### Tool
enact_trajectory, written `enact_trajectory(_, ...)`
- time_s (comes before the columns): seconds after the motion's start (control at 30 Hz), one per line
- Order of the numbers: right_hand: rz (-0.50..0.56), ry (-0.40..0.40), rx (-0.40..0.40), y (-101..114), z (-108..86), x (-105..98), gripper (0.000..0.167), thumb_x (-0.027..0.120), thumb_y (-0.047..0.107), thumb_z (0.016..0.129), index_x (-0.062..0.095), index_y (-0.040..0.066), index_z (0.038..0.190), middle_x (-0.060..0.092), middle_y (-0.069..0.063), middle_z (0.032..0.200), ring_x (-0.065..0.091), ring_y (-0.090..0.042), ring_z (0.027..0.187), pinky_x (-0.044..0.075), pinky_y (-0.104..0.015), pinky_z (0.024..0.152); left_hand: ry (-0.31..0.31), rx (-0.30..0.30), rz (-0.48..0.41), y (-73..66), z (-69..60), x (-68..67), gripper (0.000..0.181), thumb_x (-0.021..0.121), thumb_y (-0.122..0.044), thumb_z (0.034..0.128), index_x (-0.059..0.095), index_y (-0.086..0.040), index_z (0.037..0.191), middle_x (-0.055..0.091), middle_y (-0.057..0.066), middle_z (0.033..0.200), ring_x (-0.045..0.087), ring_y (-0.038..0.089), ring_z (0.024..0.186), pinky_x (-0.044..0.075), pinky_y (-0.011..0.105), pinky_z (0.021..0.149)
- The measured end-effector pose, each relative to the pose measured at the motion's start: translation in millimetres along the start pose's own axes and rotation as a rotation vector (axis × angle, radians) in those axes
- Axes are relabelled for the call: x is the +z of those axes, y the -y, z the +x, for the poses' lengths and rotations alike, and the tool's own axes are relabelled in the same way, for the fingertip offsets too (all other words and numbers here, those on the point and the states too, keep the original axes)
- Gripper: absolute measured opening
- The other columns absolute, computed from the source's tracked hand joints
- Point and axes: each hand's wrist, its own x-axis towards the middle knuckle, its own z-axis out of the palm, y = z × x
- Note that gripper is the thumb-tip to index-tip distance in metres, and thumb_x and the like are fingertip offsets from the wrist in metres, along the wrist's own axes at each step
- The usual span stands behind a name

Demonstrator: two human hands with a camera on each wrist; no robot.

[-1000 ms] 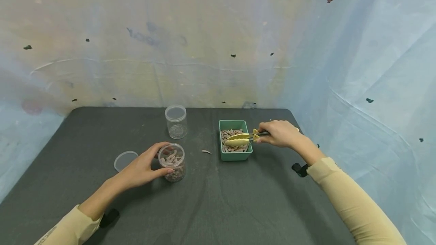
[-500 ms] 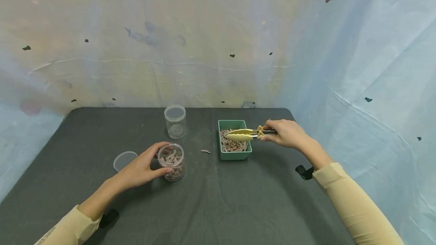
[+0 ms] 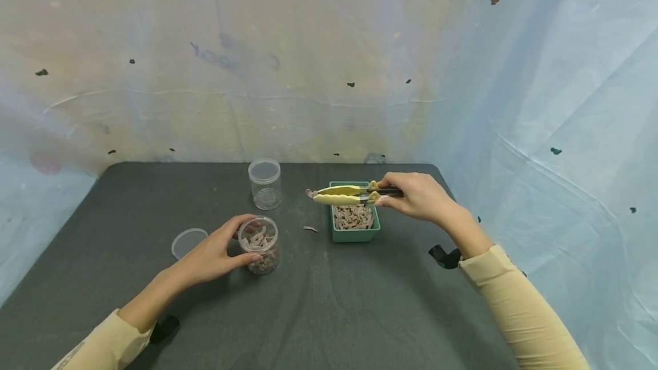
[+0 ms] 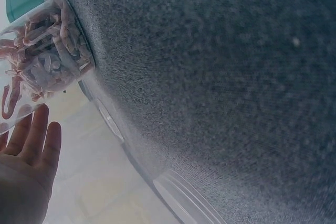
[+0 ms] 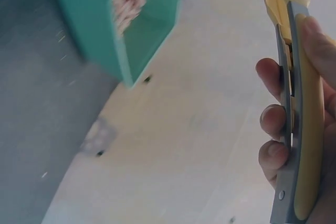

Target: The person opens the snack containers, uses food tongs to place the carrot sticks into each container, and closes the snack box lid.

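My left hand (image 3: 215, 254) holds a clear plastic jar (image 3: 264, 261) round its side, fingers behind and thumb in front. Pinkish-brown strips fill much of this open jar, seen close in the left wrist view as curled pieces (image 4: 47, 51). My right hand (image 3: 418, 197) grips yellow-tipped tongs (image 3: 340, 195), squeezed nearly together. A few strips (image 3: 311, 193) stick out at the tongs' tips, just left of a green rectangular box (image 3: 356, 236). More strips (image 3: 353, 217) lie inside that box. In the right wrist view, fingers and thumb wrap round the tongs' handles (image 5: 307, 119).
A second clear jar (image 3: 265, 193), with a lid on top, stands behind the first. A round translucent lid (image 3: 189, 242) lies left, partly behind my left forearm. One loose strip (image 3: 311, 228) is on the dark table (image 3: 329, 313). A plastic sheet (image 3: 308, 56) hangs behind.
The tongs rose out of the green box and swung left, with strips between their tips. My left hand and its jar stayed put.
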Motion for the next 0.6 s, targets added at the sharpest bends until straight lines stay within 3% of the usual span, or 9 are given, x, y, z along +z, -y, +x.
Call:
enact_trajectory(0.33,0.019,-0.001,-0.199,46,33.5,14,0.033,0.084,0.034,0.089,0.072,0.012,0.111,0.077,-0.001,0.104,0.063,-0.008,0.07,0.049,-0.029,0.06,-0.008,0.012,0.005,-0.4,2.3,2.4,0.084,0.077,-0.051,0.0926,0.038,-0.012,0.156,0.052,0.013,0.149,0.058,0.035,0.129,0.05,0.059,0.098)
enact_trajectory(0.6,0.023,0.056,-0.266,66,51.1,30,0.035,0.08,0.041,0.092,0.073,0.013,0.111,0.077,0.003,0.106,0.06,-0.004,0.068,0.045,-0.022,0.059,-0.009,-0.003,0.01,-2.3,3.0,2.9,0.088,0.077,-0.052,0.0921,0.037,-0.01,0.157,0.05,0.015,0.151,0.055,0.038,0.134,0.048,0.062,0.101)
